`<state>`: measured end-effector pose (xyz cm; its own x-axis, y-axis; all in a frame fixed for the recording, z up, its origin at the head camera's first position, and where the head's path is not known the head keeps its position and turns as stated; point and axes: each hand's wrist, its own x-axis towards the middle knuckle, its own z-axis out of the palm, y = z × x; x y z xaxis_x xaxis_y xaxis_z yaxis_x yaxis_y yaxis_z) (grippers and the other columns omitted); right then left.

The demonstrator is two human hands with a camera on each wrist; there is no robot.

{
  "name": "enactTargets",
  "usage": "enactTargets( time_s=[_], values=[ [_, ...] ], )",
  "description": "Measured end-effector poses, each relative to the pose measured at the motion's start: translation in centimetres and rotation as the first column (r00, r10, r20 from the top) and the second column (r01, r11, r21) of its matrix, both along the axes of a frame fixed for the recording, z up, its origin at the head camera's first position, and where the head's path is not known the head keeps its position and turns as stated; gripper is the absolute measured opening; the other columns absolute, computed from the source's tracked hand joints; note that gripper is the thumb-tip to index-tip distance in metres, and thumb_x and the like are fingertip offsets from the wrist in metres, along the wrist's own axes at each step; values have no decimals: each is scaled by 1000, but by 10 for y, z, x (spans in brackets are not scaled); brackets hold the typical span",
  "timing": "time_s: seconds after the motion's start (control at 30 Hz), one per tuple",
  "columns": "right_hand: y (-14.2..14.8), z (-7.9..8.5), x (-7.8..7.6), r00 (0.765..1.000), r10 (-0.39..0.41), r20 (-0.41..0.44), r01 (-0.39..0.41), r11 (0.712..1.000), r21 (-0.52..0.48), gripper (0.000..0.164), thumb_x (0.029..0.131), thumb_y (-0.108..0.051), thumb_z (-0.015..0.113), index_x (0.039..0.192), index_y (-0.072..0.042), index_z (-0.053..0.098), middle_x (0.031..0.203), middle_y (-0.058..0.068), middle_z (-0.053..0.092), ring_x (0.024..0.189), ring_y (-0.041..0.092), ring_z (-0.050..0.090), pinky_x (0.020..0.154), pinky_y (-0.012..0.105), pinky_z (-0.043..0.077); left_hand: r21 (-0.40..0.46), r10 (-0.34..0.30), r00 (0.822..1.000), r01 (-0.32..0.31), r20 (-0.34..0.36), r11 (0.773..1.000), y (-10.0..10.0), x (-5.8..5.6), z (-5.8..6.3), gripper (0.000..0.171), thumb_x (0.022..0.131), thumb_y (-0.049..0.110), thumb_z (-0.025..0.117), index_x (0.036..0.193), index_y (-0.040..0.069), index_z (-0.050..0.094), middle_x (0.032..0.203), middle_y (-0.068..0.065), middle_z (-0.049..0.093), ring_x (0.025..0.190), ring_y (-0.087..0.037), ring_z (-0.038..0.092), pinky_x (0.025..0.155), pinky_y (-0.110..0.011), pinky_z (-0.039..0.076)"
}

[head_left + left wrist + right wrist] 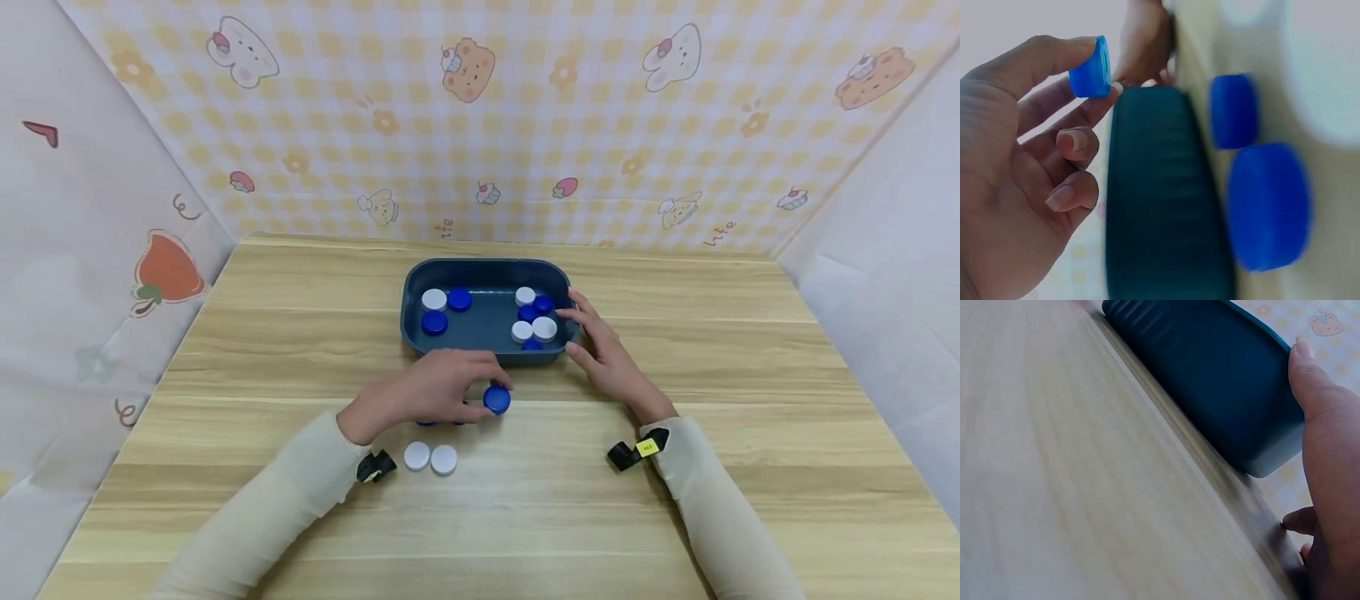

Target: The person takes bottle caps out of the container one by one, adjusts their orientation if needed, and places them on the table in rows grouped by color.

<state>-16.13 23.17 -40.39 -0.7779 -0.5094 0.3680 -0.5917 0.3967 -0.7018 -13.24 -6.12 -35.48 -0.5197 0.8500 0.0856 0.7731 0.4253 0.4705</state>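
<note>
Left wall: white sheet with a large strawberry print (168, 267).
Left sleeve: cream cuff (318, 462), with a black wrist device (375, 467) beside it.
White caps on the table: left cap (417, 456) and right cap (444, 460) lie side by side, in front of the left hand.
Blue caps under the hand: a smaller blue cap (1235, 112) and a larger blue cap (1270, 206) rest on the table beside the tray; the head view shows only slivers of them.
Left hand (435, 387): thumb and fingertips set narrow, pinching a blue cap by its edge; the last two fingers curl toward the palm.
Tray, left end: one white cap (434, 300) and two blue caps (459, 299) sit close together.
Dark teal tray (491, 317): upright on the wooden table (525, 517).
Held blue cap (497, 400): raised off the table, outside the tray, near its front wall.
Tray, right end: three white caps (544, 329) and three blue caps (528, 313) crowd together.
Right hand (615, 367): fingers spread wide at the tray's right end, thumb touching the front corner near the rim.
Right cuff (675, 450): black device with a yellow label (647, 447).
</note>
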Motion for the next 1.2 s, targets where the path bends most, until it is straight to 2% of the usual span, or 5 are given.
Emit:
enactTargets(
  time_s=[0.17, 0.3, 0.57, 0.93, 1.2],
  values=[
    [-1, -1, -1, 1000, 7, -2, -7, 1000, 1, 44, 93, 4, 55, 135, 7, 42, 153, 26, 17, 141, 39, 14, 108, 59, 13, -127, -19, 1000, 16, -22, 992, 4, 4, -12, 32, 85, 26, 72, 115, 18, 66, 109, 5, 60, 85, -11, 53, 76, -27, 46],
    [-2, -2, -2, 1000, 13, -5, -13, 1000, -5, 45, 92, 7, 55, 134, 7, 42, 153, 27, 17, 141, 40, 14, 108, 59, 13, -171, -19, 1000, 15, -17, 985, 5, 5, -19, 29, 86, 25, 71, 114, 18, 67, 107, 4, 60, 87, -11, 55, 78, -28, 46],
    [-2, -2, -1, 1000, 11, -9, -11, 1000, -3, 44, 92, 5, 55, 135, 7, 42, 153, 26, 17, 141, 38, 14, 109, 57, 13, -198, -1, 1000, -4, -26, 980, 4, 7, -25, 27, 86, 23, 72, 112, 19, 67, 107, 4, 59, 89, -12, 55, 80, -30, 46],
    [0, 1, 1, 1000, 8, -7, -8, 1000, -16, 42, 95, -2, 55, 134, 8, 42, 152, 28, 17, 140, 41, 14, 109, 57, 13, -221, 10, 999, -18, -37, 975, 3, 7, -28, 29, 85, 22, 73, 113, 21, 67, 107, 4, 57, 88, -12, 53, 80, -30, 45],
    [0, -3, -2, 1000, 13, -5, -13, 1000, -13, 43, 93, 4, 55, 134, 8, 41, 152, 29, 16, 140, 42, 14, 110, 54, 13, -171, 34, 999, -30, 19, 985, 0, 9, -26, 38, 86, 21, 72, 123, 22, 63, 118, 4, 52, 94, -12, 53, 84, -31, 46]
  ],
)
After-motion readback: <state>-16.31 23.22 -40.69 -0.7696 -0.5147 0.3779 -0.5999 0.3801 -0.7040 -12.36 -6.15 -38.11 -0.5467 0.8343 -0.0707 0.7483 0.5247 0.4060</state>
